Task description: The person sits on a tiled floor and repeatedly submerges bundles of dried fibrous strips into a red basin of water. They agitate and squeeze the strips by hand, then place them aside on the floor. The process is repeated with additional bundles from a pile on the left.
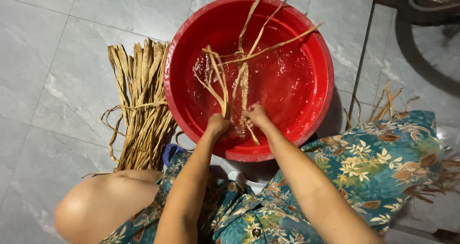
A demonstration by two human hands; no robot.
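One head cam only, worn by the person, looking almost straight down from close above. Frame centres on the red basin (249, 76) on the tiled floor (48, 57); own forearms & knees fill the bottom edge. No 2nd view to overlap.

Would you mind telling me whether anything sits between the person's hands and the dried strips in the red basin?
Nothing visible does. The left hand and the right hand already grip the lower ends of the dried strips inside the red basin, over the water. The tied bundle lies on the floor outside, beside the basin's rim.
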